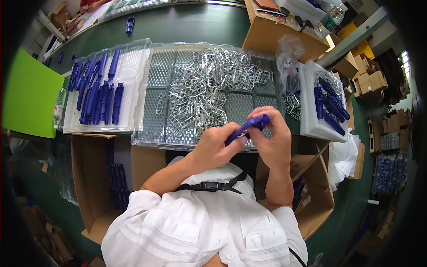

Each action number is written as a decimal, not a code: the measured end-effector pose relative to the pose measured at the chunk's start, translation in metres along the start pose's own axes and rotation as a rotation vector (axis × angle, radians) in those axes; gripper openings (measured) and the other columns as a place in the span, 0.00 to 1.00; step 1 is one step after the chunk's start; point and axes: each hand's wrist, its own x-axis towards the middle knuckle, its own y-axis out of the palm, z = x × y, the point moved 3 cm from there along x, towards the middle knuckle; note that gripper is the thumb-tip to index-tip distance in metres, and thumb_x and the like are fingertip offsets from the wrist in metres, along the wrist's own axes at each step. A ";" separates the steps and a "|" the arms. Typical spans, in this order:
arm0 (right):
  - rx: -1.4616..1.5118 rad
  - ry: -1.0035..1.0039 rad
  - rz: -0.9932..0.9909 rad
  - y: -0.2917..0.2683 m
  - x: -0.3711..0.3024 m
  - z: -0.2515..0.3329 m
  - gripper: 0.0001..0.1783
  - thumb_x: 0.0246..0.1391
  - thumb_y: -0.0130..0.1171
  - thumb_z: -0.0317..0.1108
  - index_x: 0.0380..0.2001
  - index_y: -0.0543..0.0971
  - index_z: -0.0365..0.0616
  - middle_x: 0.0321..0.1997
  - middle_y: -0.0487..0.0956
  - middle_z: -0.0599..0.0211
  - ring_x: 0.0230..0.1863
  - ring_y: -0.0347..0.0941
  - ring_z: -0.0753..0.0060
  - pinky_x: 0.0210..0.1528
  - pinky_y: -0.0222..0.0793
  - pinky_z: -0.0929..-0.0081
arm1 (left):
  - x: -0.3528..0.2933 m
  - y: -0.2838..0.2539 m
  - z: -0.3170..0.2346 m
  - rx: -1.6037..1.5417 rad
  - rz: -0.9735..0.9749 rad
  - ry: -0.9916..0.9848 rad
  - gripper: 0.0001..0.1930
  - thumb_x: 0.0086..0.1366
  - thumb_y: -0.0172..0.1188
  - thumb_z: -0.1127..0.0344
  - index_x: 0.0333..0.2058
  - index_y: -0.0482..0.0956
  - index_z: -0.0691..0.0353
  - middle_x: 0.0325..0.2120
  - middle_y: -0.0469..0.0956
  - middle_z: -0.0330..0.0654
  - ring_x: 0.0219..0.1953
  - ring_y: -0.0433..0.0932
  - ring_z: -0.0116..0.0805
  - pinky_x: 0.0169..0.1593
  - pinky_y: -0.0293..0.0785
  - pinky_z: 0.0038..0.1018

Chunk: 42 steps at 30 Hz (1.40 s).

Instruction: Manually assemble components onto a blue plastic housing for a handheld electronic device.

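Between my two hands is a long blue plastic housing (pixel 241 133), tilted up toward the right. My left hand (pixel 216 144) grips its lower left end with thumb and fingers. My right hand (pixel 272 140) pinches the upper right end, its fingertips partly hiding the piece. Both hands are over the near edge of a clear plastic tray (pixel 153 113). In that tray lies a heap of small shiny metal clips (pixel 213 73), thickest in the middle and at the back. Whether a metal clip sits in the held housing I cannot tell.
Left stands a white tray (pixel 129 95) of blue housings (pixel 91 100). A white foam box (pixel 307 120) at right holds more housings and clips. Cardboard boxes (pixel 100 178) flank me below the table edge. A wooden box (pixel 262 33) stands at the back; another person's hand (pixel 91 6) shows far left.
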 end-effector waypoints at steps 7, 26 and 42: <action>0.296 -0.169 -0.078 -0.029 -0.012 -0.010 0.25 0.40 0.57 0.06 0.44 0.79 0.36 0.52 0.80 0.52 0.54 0.79 0.62 0.56 0.76 0.69 | -0.007 -0.016 -0.033 0.222 -0.076 0.496 0.25 0.63 0.72 0.66 0.57 0.79 0.64 0.46 0.82 0.50 0.43 0.84 0.46 0.44 0.82 0.36; 0.260 0.014 -0.143 -0.026 -0.009 -0.049 0.24 0.45 0.59 0.09 0.47 0.80 0.36 0.55 0.82 0.58 0.52 0.80 0.69 0.55 0.76 0.75 | 0.006 -0.025 -0.036 0.434 -0.189 0.490 0.25 0.55 0.79 0.68 0.51 0.82 0.63 0.45 0.84 0.50 0.44 0.86 0.47 0.45 0.85 0.37; -0.057 0.122 -0.154 -0.028 -0.041 -0.067 0.11 0.57 0.63 0.16 0.43 0.80 0.35 0.55 0.82 0.60 0.45 0.80 0.75 0.47 0.76 0.78 | 0.289 -0.298 0.068 -0.192 -0.546 -0.266 0.39 0.73 0.58 0.40 0.69 0.63 0.65 0.67 0.69 0.56 0.65 0.74 0.49 0.60 0.74 0.50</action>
